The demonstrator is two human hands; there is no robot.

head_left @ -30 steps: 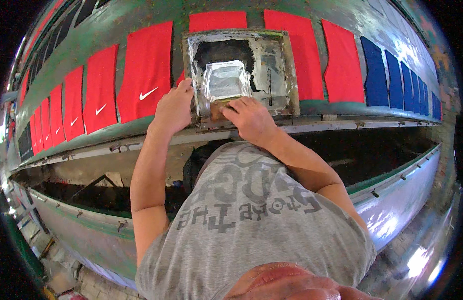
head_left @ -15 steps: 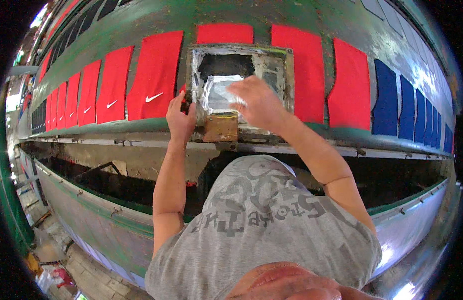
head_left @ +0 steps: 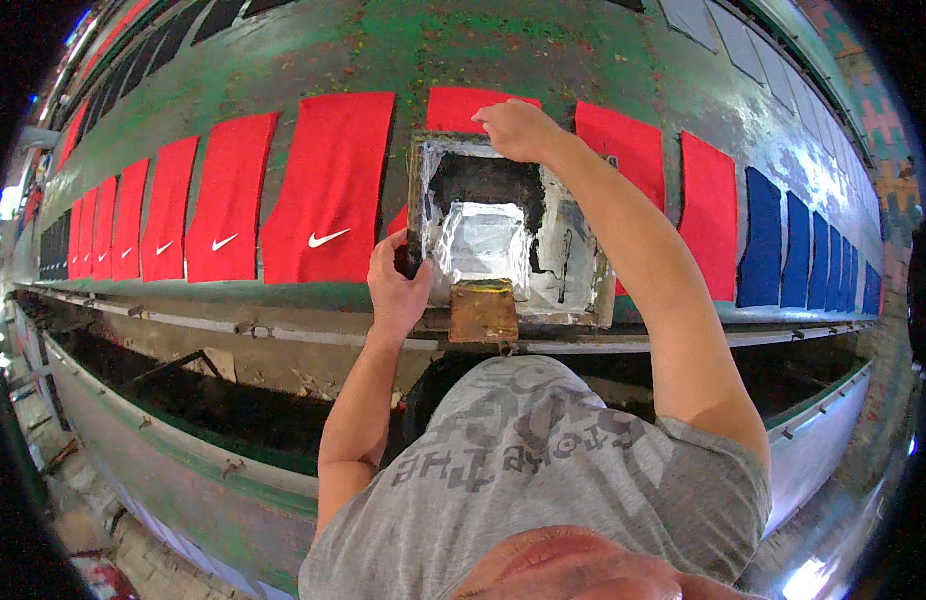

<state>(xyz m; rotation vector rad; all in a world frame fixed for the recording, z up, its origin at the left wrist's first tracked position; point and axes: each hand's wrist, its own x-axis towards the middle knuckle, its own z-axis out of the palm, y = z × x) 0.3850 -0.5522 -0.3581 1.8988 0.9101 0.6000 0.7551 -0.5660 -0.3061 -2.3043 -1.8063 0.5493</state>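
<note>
Green table (head_left: 383, 60) spreads out ahead of me, with red cloths (head_left: 333, 190) toward ten o'clock and blue cloths (head_left: 759, 240) toward two. At twelve o'clock, by the table's near edge, lies my screen (head_left: 493, 240). My left hand (head_left: 398, 290) grasps its rim at nine o'clock. My right hand (head_left: 523, 130), fingers curled, is at its far rim, near twelve; whether it grips anything, I cannot tell. One brown block (head_left: 485, 312) sits at the screen's six o'clock.
</note>
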